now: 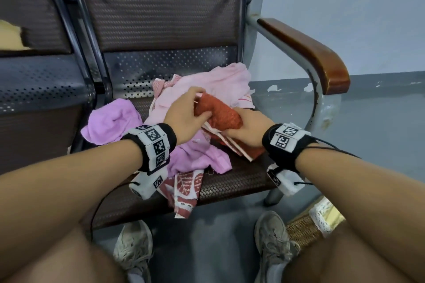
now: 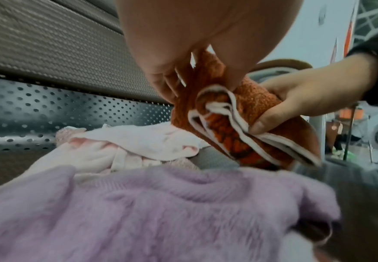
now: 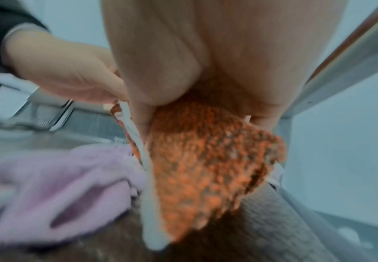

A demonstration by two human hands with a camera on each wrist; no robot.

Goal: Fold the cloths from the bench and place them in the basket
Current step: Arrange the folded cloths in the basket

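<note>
On the bench seat: a heap of cloths lies on the bench (image 1: pixel 241 179), with the person standing just in front of it.
Red cloth: the red cloth (image 1: pixel 220 112) with white edges is bunched up and lifted a little above the heap; its lower layers hang down to the seat.
Left hand: the left hand (image 1: pixel 184 112) pinches the upper end of the red cloth, fingers and thumb curled on it.
Right hand: the right hand (image 1: pixel 248 131) grips the same cloth at its lower end, with the thumb pressed on the white edges.
Hands together: both hands are close, each closed on the red cloth.
Pink cloth: a pale pink cloth (image 1: pixel 225 80) lies crumpled behind the hands, near the backrest.
Purple cloth: a purple cloth (image 1: pixel 115 122) lies at the left of the heap, under the left wrist.
Patterned cloth: a red and white cloth (image 1: pixel 186 190) hangs over the front edge of the seat.
Basket: the basket (image 1: pixel 303 230) stands on the floor beside the person's right shoe (image 1: pixel 273 239); only part of it shows.
Armrest: a wooden armrest (image 1: pixel 308 53) is at the right end of the bench.
</note>
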